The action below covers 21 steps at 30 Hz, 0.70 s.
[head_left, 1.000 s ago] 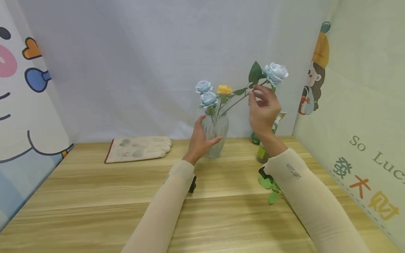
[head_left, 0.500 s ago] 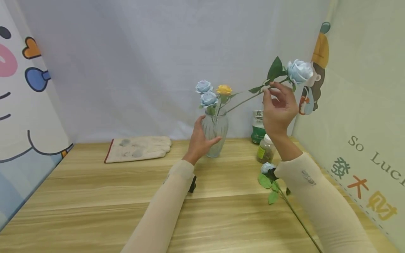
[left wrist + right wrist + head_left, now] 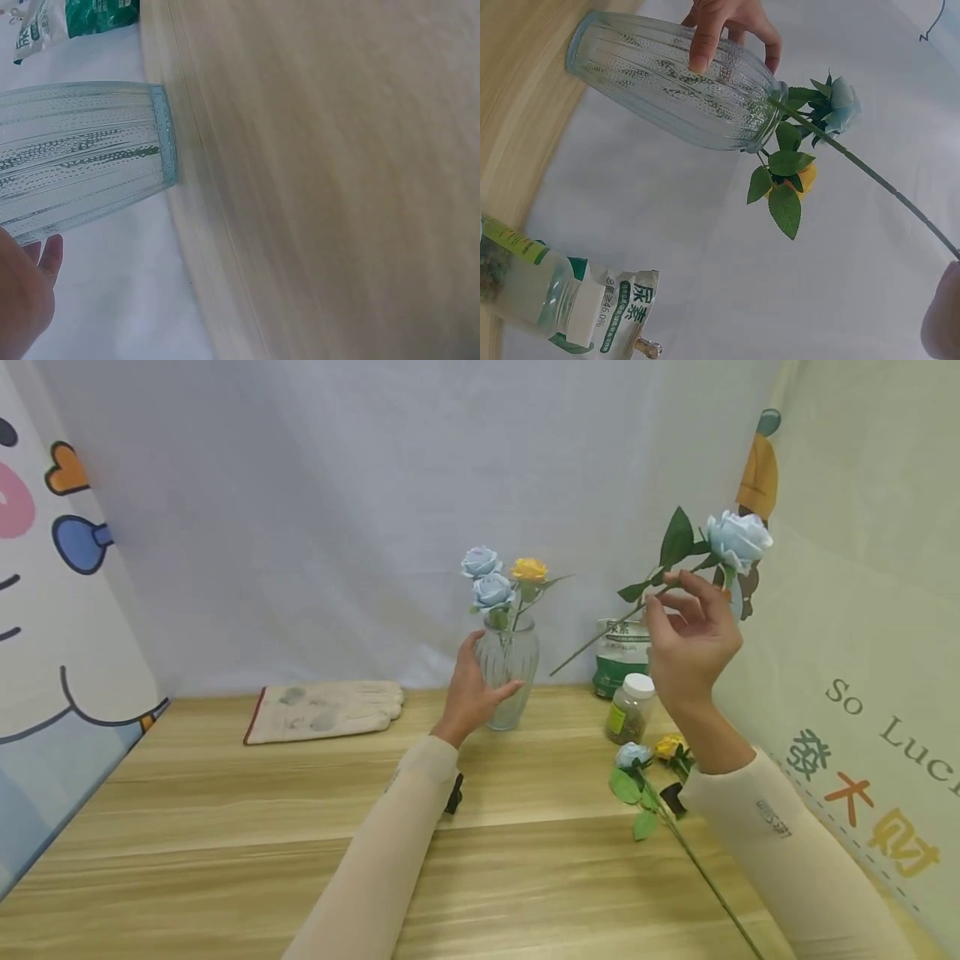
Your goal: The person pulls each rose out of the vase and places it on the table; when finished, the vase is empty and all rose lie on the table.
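In the head view my left hand (image 3: 472,693) grips a clear ribbed glass vase (image 3: 516,662), its thumb across the front and its other fingers at the far side. Two pale blue roses (image 3: 491,592) and a yellow rose (image 3: 529,569) stand in that vase. My right hand (image 3: 693,643), raised at the right, pinches the stem of another pale blue rose (image 3: 738,540) just below its leaves. The stem slants down leftward, and its lower end shows beside the vase, apart from it. The right wrist view has this stem (image 3: 870,174) crossing in front of the vase mouth.
A blue rose (image 3: 633,756) with a long stem and a yellow rose (image 3: 670,746) lie at right, partly under my forearm. Behind them stand a white-capped jar (image 3: 628,714) and a green-white bag (image 3: 618,664). A work glove (image 3: 326,710) lies at back left.
My right hand has moved rightward with the blue rose, and the stem's lower end has come out of the vase mouth. The left hand stays on the vase.
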### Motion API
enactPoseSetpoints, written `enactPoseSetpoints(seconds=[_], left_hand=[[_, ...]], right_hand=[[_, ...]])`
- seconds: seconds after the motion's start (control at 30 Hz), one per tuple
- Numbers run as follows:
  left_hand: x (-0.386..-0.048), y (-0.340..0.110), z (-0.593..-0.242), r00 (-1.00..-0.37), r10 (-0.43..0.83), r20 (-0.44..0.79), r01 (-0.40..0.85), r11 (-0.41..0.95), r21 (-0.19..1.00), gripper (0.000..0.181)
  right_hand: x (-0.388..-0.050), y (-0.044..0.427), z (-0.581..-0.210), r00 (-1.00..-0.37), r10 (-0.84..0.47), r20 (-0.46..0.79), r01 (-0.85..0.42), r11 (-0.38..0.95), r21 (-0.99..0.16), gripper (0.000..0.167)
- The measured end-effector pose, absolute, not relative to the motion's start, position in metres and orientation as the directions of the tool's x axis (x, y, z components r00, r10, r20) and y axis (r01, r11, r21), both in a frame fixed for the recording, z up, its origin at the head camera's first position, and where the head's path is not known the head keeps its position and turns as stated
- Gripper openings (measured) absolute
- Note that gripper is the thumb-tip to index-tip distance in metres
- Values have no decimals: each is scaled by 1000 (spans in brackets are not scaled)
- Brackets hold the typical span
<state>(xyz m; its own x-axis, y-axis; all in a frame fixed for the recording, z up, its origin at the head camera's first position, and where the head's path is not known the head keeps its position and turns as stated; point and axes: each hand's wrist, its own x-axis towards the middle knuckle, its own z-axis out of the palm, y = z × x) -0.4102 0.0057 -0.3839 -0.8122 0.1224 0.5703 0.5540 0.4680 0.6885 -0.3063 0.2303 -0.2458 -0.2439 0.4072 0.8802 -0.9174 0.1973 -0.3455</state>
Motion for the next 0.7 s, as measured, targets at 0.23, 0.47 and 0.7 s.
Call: enactPoseSetpoints(seconds=[0.23,0.47,0.7], left_hand=[[-410,6,-383,-819,122,561,547,462,698,99],[-409,6,-384,-821,120,559,542,471,696,99],[-411,6,-384,-820,118,560,542,476,693,99]], right_hand=[[-288,236,-257,-317,368,874,-908,147,-391,35],[-272,244,-271,-367,291,884,-913,67,-402,36],[-263,257,-287,-454,197,869,-879,58,-473,37]])
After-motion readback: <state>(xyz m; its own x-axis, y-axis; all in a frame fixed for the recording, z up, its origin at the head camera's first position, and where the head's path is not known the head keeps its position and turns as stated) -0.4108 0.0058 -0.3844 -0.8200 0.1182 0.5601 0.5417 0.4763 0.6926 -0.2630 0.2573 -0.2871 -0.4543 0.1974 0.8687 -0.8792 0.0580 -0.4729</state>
